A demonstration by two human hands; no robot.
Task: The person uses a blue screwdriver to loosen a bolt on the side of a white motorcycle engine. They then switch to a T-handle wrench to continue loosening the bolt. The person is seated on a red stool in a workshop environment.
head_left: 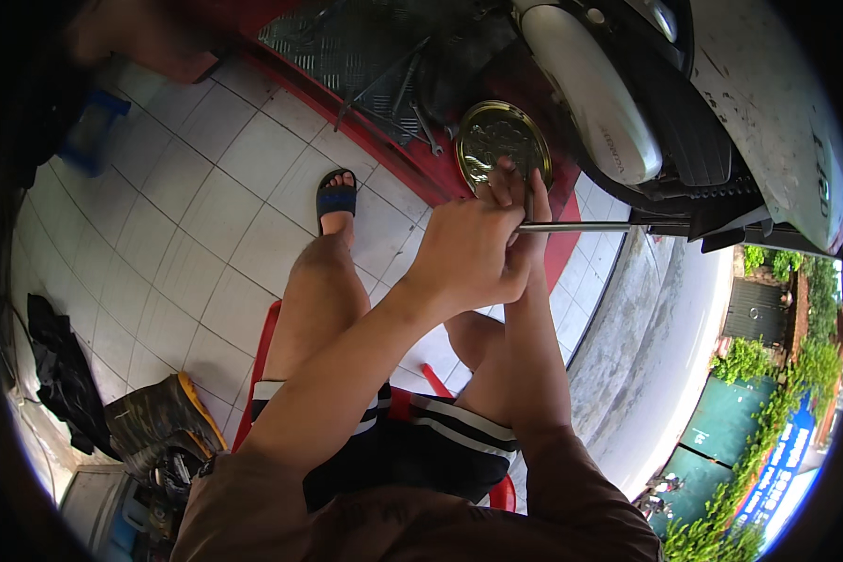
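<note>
My left hand [468,251] is closed in a fist at the near end of a straight metal-shafted tool. The bright shaft [576,227] runs level to the right, toward the underside of a motorcycle [595,84]. Just behind the fist is my right hand [538,201], partly covered by it. Its visible fingers point up and stand apart, with a narrow dark bar between them; whether that bar belongs to the tool I cannot tell. Beyond the fingers, a round gold-coloured tray [490,126] lies on the red platform [384,155]. The tool's far end is hidden at the motorcycle.
Several wrenches [425,131] lie on the platform's metal tread plate [351,66]. Under me is a red stool [264,347]. Boots [164,412] and a black bag-like heap [61,375] rest on the tiled floor [183,220] at left. A concrete step [628,309] borders the right side.
</note>
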